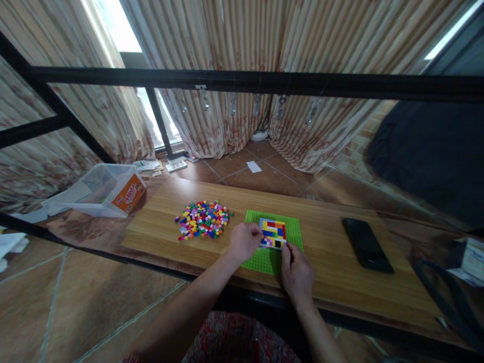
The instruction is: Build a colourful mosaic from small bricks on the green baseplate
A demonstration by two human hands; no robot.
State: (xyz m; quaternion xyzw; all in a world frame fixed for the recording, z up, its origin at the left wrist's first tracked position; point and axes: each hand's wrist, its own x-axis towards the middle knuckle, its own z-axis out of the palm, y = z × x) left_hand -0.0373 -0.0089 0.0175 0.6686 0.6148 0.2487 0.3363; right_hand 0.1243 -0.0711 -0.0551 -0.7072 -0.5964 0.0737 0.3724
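A block of multicoloured toy bricks (274, 230) sits on a green studded baseplate (293, 225) on the wooden board. My left hand (245, 243) is at the block's left edge, thumb and fingertips pinched together; whatever lies between them is too small to make out. At the block's near right corner, the thumb and curled fingers of my right hand (297, 272) grip its edge. Left of the baseplate lies a heap of loose small toy bricks (203, 220) in many colours.
The long wooden board (325, 252) carries a black phone (367, 245) on the right. A clear plastic box (108, 194) with an orange label stands beyond its left end. A black metal rail (242, 79) crosses in front of the curtains (227, 40).
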